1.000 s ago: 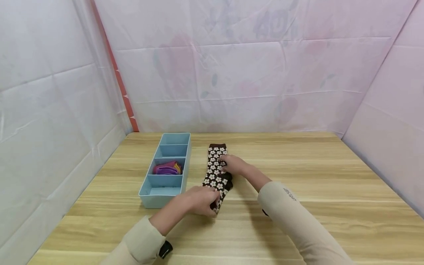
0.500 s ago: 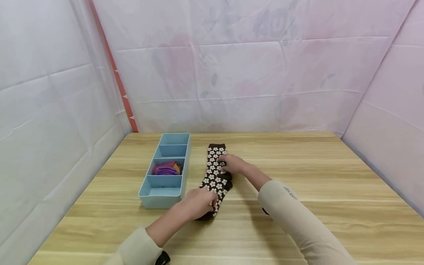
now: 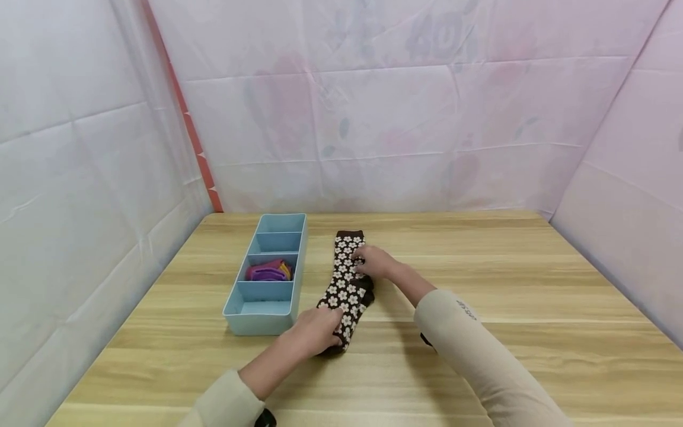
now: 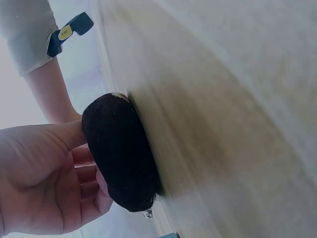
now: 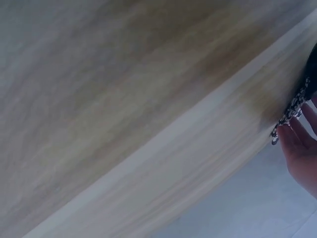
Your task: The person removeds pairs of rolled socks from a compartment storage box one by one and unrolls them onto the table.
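Through the head view I find the socks [image 3: 344,290] lying lengthwise on the table [image 3: 533,308], cuff [image 3: 349,234] at the far end and dark toe [image 4: 121,153] at the near end. Dark heel fabric [image 3: 368,295] shows along their right edge.

The left hand [image 3: 315,332] is at the toe, on its left side. In my left wrist view the thumb sits against one edge of the toe and the curled fingers against the other, grasping the socks.

The right hand [image 3: 373,263] is at the leg, from the right, beyond the heel; its fingertips touch the flowered fabric. Whether they pinch it or merely rest there, I cannot tell.

I note a blue tray [image 3: 261,325] left of the socks and apart from them; a purple bundle [image 3: 268,271] sits in its second compartment from the near end
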The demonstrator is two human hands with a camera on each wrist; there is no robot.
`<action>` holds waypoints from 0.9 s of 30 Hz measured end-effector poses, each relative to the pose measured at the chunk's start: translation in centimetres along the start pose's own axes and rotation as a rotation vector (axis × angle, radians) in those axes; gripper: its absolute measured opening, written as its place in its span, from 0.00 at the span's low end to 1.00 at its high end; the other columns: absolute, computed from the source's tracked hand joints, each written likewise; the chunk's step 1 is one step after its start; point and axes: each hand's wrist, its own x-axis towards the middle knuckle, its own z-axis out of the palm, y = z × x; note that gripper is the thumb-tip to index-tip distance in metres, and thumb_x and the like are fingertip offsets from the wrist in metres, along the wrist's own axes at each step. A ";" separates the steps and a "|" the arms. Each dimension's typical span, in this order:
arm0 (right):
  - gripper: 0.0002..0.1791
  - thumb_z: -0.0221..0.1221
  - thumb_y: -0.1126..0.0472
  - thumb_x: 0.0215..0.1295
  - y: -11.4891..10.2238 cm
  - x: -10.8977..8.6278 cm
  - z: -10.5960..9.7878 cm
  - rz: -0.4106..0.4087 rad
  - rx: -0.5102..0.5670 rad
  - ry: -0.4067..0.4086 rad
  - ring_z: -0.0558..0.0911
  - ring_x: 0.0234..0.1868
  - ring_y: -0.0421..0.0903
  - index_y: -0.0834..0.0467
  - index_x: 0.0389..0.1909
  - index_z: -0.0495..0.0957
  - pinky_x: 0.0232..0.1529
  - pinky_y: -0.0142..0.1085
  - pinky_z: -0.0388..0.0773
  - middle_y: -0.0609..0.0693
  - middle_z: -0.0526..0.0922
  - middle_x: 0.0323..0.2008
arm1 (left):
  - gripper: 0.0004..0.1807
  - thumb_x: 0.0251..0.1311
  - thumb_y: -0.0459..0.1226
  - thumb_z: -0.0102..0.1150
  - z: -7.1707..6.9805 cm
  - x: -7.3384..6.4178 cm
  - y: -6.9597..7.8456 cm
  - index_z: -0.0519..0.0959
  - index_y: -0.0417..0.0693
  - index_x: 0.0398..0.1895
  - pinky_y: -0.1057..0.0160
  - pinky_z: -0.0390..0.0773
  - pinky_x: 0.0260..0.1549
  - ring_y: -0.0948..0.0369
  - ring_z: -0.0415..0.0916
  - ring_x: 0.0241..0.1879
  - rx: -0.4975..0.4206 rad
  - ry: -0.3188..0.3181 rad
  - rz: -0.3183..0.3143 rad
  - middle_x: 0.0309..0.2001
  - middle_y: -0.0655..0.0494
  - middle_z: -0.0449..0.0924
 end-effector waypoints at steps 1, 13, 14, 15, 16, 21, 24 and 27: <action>0.16 0.58 0.67 0.58 -0.1 0.1 0.0 0.021 0.007 0.028 0.76 0.45 0.55 0.68 0.48 0.76 0.47 0.44 0.72 0.61 0.76 0.48 | 0.18 0.42 0.41 0.72 0.0 0.1 0.0 0.69 0.49 0.21 0.60 0.71 0.17 0.57 0.73 0.23 -0.011 0.027 -0.012 0.20 0.57 0.70; 0.37 0.67 0.56 0.53 -2.2 1.3 0.8 0.431 0.022 0.125 0.69 0.54 0.59 0.72 0.58 0.64 0.50 0.45 0.69 0.66 0.71 0.51 | 0.34 0.32 0.54 0.73 0.6 0.7 0.8 0.70 0.34 0.29 0.58 0.75 0.23 0.51 0.71 0.28 0.117 0.208 -0.259 0.23 0.45 0.70; 0.39 0.67 0.56 0.52 -2.4 1.4 0.8 0.449 0.030 0.126 0.68 0.55 0.60 0.72 0.59 0.62 0.51 0.45 0.69 0.66 0.70 0.53 | 0.34 0.31 0.55 0.73 0.6 0.8 0.8 0.70 0.35 0.28 0.58 0.75 0.23 0.52 0.71 0.27 0.132 0.194 -0.273 0.23 0.45 0.70; 0.40 0.67 0.57 0.52 -2.6 1.4 0.8 0.467 0.041 0.127 0.68 0.55 0.60 0.72 0.60 0.61 0.51 0.46 0.69 0.67 0.69 0.53 | 0.35 0.31 0.56 0.72 0.6 0.8 0.8 0.70 0.35 0.27 0.58 0.75 0.23 0.52 0.71 0.28 0.147 0.180 -0.285 0.23 0.46 0.70; 0.41 0.68 0.58 0.51 -2.7 1.5 0.7 0.485 0.058 0.129 0.68 0.54 0.60 0.72 0.60 0.60 0.50 0.46 0.70 0.67 0.68 0.54 | 0.35 0.31 0.57 0.72 0.5 0.9 0.9 0.70 0.35 0.27 0.58 0.75 0.23 0.53 0.71 0.28 0.159 0.167 -0.295 0.23 0.46 0.69; 0.44 0.68 0.62 0.48 -2.7 1.7 0.6 0.536 0.182 0.152 0.73 0.48 0.58 0.74 0.62 0.55 0.45 0.44 0.73 0.68 0.69 0.52 | 0.33 0.32 0.52 0.74 0.6 1.3 0.7 0.71 0.33 0.28 0.57 0.76 0.25 0.52 0.72 0.28 0.071 0.127 -0.303 0.25 0.46 0.67; 0.33 0.65 0.65 0.51 -2.2 1.8 0.8 0.548 0.344 0.197 0.75 0.39 0.54 0.75 0.54 0.62 0.39 0.41 0.74 0.64 0.74 0.43 | 0.29 0.39 0.42 0.74 0.6 1.7 0.1 0.70 0.30 0.34 0.55 0.77 0.28 0.48 0.74 0.29 -0.094 0.087 -0.286 0.28 0.43 0.70; 0.09 0.60 0.67 0.55 -1.8 1.8 0.8 0.577 0.500 0.251 0.71 0.23 0.46 0.68 0.26 0.70 0.25 0.35 0.71 0.55 0.72 0.23 | 0.25 0.46 0.30 0.68 0.6 1.9 -0.6 0.67 0.25 0.43 0.53 0.76 0.29 0.45 0.76 0.29 -0.239 0.027 -0.274 0.30 0.39 0.73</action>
